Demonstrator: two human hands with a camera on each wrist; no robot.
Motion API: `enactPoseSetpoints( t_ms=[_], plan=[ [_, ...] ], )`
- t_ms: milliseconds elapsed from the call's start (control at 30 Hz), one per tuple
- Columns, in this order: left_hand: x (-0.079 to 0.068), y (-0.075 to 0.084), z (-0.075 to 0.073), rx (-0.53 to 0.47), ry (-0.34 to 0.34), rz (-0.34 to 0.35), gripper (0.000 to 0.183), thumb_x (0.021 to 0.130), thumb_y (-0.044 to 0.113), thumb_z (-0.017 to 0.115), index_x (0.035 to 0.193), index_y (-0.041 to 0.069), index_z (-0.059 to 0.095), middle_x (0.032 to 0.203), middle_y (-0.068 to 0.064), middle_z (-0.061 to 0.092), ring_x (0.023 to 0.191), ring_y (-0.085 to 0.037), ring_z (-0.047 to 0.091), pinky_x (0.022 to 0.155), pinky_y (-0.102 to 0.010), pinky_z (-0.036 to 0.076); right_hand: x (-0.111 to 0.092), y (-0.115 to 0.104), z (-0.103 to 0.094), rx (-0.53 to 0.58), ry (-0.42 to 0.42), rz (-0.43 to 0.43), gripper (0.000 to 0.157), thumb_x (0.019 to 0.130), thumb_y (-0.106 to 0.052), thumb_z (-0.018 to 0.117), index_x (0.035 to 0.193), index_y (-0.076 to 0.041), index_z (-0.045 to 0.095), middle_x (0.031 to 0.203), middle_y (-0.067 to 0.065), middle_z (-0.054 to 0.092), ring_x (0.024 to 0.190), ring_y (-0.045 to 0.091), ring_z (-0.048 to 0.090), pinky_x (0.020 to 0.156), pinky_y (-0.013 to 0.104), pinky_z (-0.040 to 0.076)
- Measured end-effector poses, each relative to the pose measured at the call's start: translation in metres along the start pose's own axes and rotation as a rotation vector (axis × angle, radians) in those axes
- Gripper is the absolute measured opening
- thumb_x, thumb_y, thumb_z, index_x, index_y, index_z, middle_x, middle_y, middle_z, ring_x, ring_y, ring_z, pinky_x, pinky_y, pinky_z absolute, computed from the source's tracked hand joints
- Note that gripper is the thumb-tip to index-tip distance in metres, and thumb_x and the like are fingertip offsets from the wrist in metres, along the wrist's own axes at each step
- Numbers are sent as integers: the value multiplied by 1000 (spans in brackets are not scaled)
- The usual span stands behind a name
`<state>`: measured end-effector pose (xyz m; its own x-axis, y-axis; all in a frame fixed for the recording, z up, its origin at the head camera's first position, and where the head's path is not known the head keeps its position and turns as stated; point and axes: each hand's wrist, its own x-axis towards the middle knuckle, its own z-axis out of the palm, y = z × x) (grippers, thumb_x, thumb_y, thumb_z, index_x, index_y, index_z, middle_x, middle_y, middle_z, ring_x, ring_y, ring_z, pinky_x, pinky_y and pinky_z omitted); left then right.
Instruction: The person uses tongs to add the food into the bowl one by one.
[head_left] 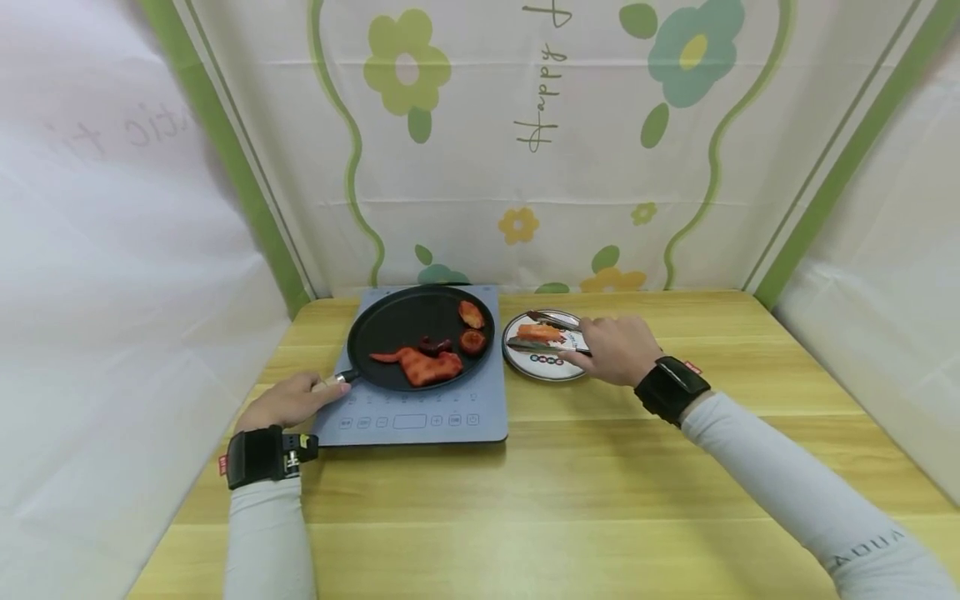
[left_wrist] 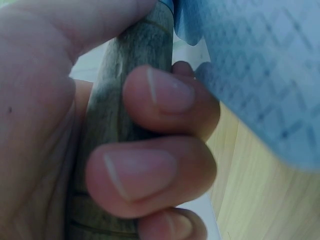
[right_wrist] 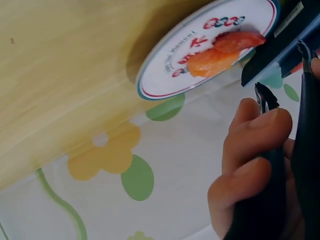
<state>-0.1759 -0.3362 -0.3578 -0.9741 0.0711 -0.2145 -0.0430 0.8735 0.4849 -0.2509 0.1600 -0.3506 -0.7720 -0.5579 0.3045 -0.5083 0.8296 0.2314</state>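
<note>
My left hand (head_left: pixel 288 400) grips the wooden handle (left_wrist: pixel 117 85) of a round black frying pan (head_left: pixel 393 321), fingers curled round it. In the pan lie a reddish chicken-like piece (head_left: pixel 429 368), small dark red pieces, a round brown piece (head_left: pixel 472 342) and an oval browned piece (head_left: pixel 471 314). My right hand (head_left: pixel 622 348) holds dark-handled tongs (head_left: pixel 534 345) over a white plate (head_left: pixel 525 365) with a dark rim. In the head view, the tongs' two arms are spread on either side of orange food (head_left: pixel 538 332). The right wrist view shows orange and red parts (right_wrist: pixel 210 62) of it on the plate.
The pan sits on a flat blue-grey induction cooktop (head_left: pixel 420 410) with touch controls along its front. The plate stands just right of it on the wooden table (head_left: pixel 570 500). White flower-printed cloth (head_left: pixel 465 167) hangs behind the table and on both sides.
</note>
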Motion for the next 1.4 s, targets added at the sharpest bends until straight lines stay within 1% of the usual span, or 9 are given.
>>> enactPoseSetpoints(
  t_ms=[133,400,533,700,933,1033,1200,1400],
  plan=[
    [1,-2,1,-1,-7,8,54,92,60,50,94,6,52,88,-7,50,78,-23,48,65,-35,38,-8,0,4,-5,18,-26,53,88,-63,53,84,-10,53,58,-4,39,43,12,37,38,30,28],
    [0,-1,1,4,-3,6,55,91,61,50,93,6,51,86,-7,49,77,-23,48,64,-35,37,-14,2,12,-2,14,-59,50,89,-60,53,81,-11,50,60,-4,38,44,12,36,39,30,26],
    [0,0,1,3,1,3,56,91,61,50,94,5,52,87,-7,50,78,-23,48,65,-35,38,-16,2,13,1,3,-65,49,89,-58,55,80,-11,50,60,-4,39,45,12,36,40,30,26],
    [0,1,2,-8,0,-5,56,91,61,51,96,5,53,89,-7,51,79,-23,49,65,-35,38,-18,4,16,-16,-26,-56,48,90,-57,55,83,-9,53,63,-2,42,47,13,38,40,30,28],
    [0,1,1,-14,10,-7,56,90,61,51,92,5,51,84,-6,49,75,-22,48,62,-34,37,-15,3,19,-38,-41,-37,47,90,-56,55,83,-10,54,60,-3,40,46,13,36,40,30,26],
    [0,1,1,-13,9,-11,57,90,62,51,91,5,50,83,-6,48,73,-22,47,61,-34,36,-13,3,23,-50,-28,-36,46,90,-56,56,80,-11,53,58,-4,39,45,12,35,39,30,26],
    [-1,0,0,-2,1,-17,60,90,64,50,94,4,51,84,-7,47,74,-23,47,61,-35,36,-7,1,31,-73,4,-42,46,89,-54,58,77,-11,52,56,-4,37,43,12,34,38,31,26],
    [-1,0,-1,6,-6,-33,61,89,64,50,96,4,51,85,-7,48,76,-24,47,61,-35,37,-2,-3,36,-91,10,-48,43,90,-50,61,74,-11,50,55,-3,37,42,13,34,38,31,28]
  ],
)
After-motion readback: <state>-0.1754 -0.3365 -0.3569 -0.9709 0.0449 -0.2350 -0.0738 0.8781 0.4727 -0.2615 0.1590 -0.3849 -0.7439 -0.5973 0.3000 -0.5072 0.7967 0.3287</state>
